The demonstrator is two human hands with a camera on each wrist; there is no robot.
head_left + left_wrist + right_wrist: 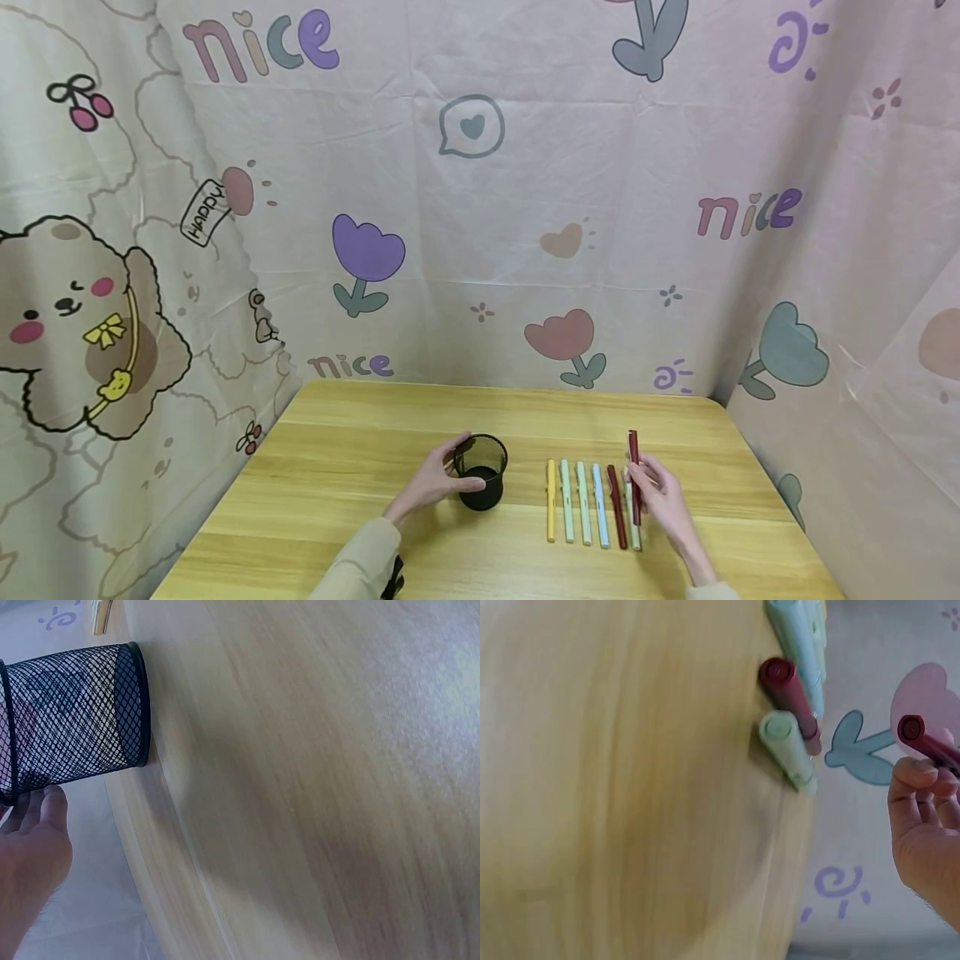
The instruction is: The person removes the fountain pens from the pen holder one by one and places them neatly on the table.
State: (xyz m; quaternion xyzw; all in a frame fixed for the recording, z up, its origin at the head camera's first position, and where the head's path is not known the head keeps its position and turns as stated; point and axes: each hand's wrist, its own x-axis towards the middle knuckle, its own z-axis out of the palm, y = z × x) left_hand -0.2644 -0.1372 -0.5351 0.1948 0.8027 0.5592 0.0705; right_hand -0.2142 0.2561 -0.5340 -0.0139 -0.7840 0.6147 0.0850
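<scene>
A black mesh pen holder [481, 492] stands upright on the table, and my left hand [438, 475] grips it from the left, thumb in front and fingers behind. Its mesh side [75, 716] shows close up in the left wrist view, fingertips against it. On the right, my right hand [662, 492] pinches a dark red pen [634, 454] raised above the row. Beneath that lies a pale green pen [637, 537], partly covered. Left of it lie another dark red pen [617, 508], a light blue pen [600, 506], two mint green pens [584, 504] and a yellow pen [551, 502].
The pens lie side by side on a wooden table [360, 467], right of the pen holder. A printed cloth [480, 217] hangs behind the table and along both sides. Something small and black [393, 579] shows by the left sleeve.
</scene>
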